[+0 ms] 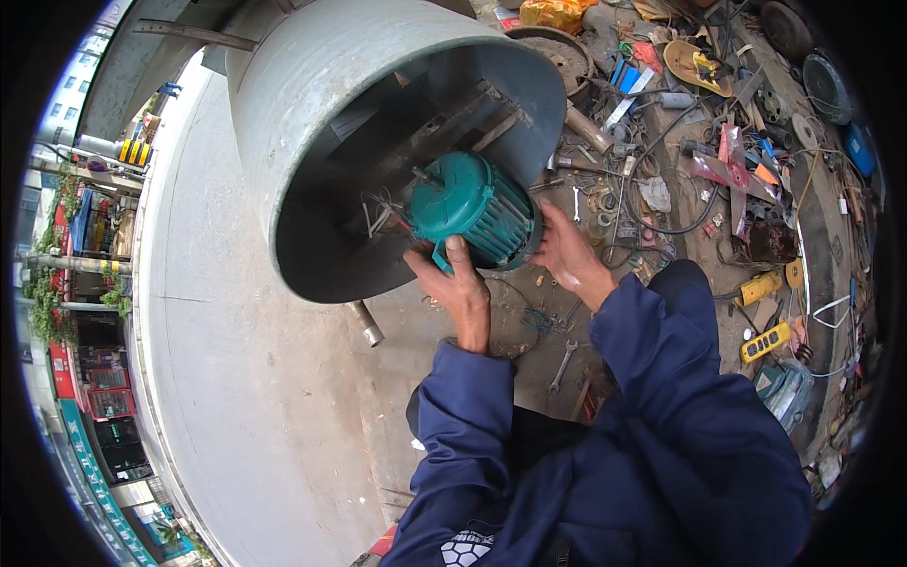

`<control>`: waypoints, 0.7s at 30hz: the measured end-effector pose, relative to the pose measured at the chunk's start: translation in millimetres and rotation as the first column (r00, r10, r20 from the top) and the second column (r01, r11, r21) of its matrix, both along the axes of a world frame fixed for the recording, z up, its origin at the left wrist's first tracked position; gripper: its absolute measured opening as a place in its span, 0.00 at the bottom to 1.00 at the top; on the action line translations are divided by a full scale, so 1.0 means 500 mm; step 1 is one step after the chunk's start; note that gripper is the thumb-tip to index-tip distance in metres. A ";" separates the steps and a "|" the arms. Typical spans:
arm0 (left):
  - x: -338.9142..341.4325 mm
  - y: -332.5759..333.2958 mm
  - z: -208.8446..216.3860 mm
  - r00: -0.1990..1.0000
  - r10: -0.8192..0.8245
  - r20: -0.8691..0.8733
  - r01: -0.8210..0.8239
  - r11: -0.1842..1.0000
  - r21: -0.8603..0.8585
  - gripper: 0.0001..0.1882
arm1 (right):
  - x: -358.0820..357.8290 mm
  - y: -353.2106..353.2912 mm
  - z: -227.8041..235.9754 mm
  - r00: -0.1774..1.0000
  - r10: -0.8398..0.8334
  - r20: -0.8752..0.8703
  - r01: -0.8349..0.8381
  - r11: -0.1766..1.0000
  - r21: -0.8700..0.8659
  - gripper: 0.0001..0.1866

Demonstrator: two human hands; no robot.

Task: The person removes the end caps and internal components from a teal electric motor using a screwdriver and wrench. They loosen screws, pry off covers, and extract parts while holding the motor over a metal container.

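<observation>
A green electric motor (472,210) with a ribbed body sits in the mouth of a large grey metal cylinder (312,85), its shaft pointing up and left. My left hand (458,283) grips the motor's lower left edge, thumb on top of the casing and fingers underneath. Against the motor's right end lies my right hand (572,250), its fingers partly hidden behind the casing. Loose wires (383,213) stick out at the motor's left side. Inside the cylinder, metal bars (496,132) cross behind the motor.
On the ground below lies an open-end wrench (564,367). A pipe end (367,324) juts out under the cylinder. To the right are scattered scrap and tools, with a red fan blade (732,161), a yellow power strip (765,342) and a black cable (652,227). Pale pavement (217,283) stretches left.
</observation>
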State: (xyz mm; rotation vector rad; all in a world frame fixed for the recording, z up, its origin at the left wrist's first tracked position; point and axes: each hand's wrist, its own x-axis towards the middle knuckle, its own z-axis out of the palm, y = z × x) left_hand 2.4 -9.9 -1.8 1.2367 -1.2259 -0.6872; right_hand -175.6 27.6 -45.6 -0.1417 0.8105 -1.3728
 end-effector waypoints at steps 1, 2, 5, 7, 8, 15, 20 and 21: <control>-0.004 -0.001 -0.003 0.999 0.008 -0.048 -0.009 1.000 -0.029 0.38 | 0.014 -0.004 0.036 0.998 0.023 -0.066 -0.029 0.995 -0.093 0.34; -0.001 -0.001 -0.004 0.998 0.018 -0.052 -0.020 0.999 -0.028 0.38 | 0.019 -0.001 0.064 0.995 0.022 -0.101 -0.024 1.000 -0.017 0.35; 0.002 -0.007 -0.001 0.992 0.011 -0.125 -0.013 1.000 -0.017 0.35 | 0.022 0.011 0.108 0.980 0.045 -0.191 -0.044 0.999 0.010 0.37; 0.009 -0.006 0.002 0.974 -0.026 -0.224 0.030 0.999 0.015 0.32 | 0.019 0.029 0.117 0.965 0.070 -0.252 -0.050 0.995 0.083 0.38; 0.013 -0.004 0.005 0.956 -0.027 -0.294 0.049 0.996 0.068 0.32 | 0.014 0.039 0.120 0.957 0.090 -0.274 -0.079 0.996 0.050 0.39; 0.019 0.019 0.042 0.743 -0.134 -0.656 0.253 0.963 0.090 0.29 | -0.015 0.067 0.157 0.973 0.207 -0.099 -0.223 0.955 -0.194 0.45; 0.024 0.023 0.081 0.540 -0.230 -0.810 0.388 0.922 -0.002 0.27 | -0.011 0.061 0.179 0.974 0.207 0.090 -0.164 0.923 -0.347 0.43; 0.028 0.023 0.087 0.535 -0.234 -0.812 0.396 0.918 -0.004 0.26 | -0.006 0.062 0.181 0.972 0.205 0.115 -0.156 0.929 -0.334 0.42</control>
